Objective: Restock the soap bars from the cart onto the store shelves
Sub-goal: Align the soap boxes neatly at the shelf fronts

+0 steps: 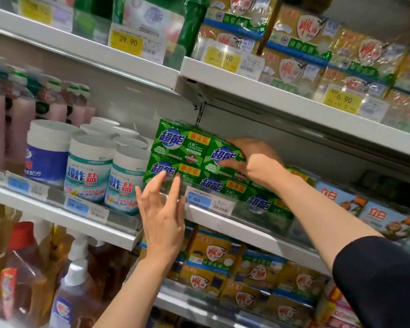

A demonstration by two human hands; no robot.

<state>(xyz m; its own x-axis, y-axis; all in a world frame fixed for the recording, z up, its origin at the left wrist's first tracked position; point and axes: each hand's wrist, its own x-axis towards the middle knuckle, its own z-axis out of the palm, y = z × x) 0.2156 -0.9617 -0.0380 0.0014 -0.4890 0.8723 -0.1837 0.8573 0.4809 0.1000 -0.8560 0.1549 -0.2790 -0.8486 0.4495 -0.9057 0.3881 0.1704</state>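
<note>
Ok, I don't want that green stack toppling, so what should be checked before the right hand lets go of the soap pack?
1. Right hand has a firm hold on the upper green soap pack: ok, fingers curl round its front.
2. Pack sits flat on the green pack below: cannot tell, the hand covers the join.
3. Pack is flush with the neighbouring stack: ok, they touch side by side.
4. Left hand is ready to steady the stack: ok, open, fingertips near the lower left pack.
5. Headroom under the shelf above: ok, a gap shows.
</note>
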